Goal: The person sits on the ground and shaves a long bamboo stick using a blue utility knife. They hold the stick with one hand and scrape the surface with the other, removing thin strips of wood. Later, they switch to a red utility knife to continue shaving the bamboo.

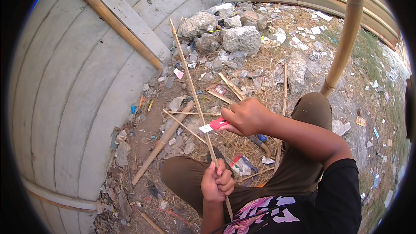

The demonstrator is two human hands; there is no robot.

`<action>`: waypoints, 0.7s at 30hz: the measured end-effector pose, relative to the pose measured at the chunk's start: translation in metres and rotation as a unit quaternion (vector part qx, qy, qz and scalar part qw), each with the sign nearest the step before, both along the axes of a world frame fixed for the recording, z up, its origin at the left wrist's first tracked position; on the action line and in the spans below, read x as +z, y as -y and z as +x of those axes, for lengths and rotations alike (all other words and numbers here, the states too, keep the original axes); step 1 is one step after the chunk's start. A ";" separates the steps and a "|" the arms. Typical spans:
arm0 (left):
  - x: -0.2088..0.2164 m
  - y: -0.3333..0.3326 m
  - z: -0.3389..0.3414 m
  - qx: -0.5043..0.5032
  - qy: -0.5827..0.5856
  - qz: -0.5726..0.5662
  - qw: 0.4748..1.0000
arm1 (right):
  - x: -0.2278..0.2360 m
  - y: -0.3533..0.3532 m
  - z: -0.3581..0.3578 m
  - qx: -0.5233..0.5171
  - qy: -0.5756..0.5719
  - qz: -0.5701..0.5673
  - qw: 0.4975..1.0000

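Note:
A long, thin bamboo strip [190,82] slants up and away from my lap toward the rubble. My left hand [217,182] is closed around its lower part, just above my thigh. In my right hand [245,117] is a red utility knife [219,123], gripped by its handle. Its pale blade [206,128] points left and lies against or just in front of the strip, a short way above my left hand; I cannot tell whether it cuts in. The strip's lower end runs down beside my shirt.
A thick bamboo pole [164,143] and split bamboo pieces [232,86] lie on the littered ground. Broken concrete chunks [241,40] are heaped ahead. A grey panel wall [82,86] rises at left; an upright bamboo pole [344,39] stands at right. A curved-handled tool [262,146] lies between my legs.

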State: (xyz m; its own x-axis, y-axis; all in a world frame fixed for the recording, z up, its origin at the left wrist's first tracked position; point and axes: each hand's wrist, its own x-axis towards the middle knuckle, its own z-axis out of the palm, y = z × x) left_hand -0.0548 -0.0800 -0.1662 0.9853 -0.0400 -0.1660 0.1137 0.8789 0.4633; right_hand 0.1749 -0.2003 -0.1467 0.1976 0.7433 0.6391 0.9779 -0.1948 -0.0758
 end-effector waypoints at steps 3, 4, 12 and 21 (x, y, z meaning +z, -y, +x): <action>0.002 0.001 0.004 -0.006 0.007 -0.003 1.000 | 0.000 -0.001 0.005 -0.019 0.035 0.004 0.999; 0.002 0.002 0.005 -0.007 0.010 -0.005 1.000 | 0.000 -0.002 0.007 -0.022 0.046 0.007 0.999; -0.001 0.002 0.006 -0.031 -0.001 0.011 0.999 | 0.013 -0.014 0.039 -0.064 0.059 0.059 0.994; 0.001 0.005 0.011 -0.044 -0.015 0.006 0.999 | 0.035 -0.025 0.076 -0.125 0.103 0.077 0.984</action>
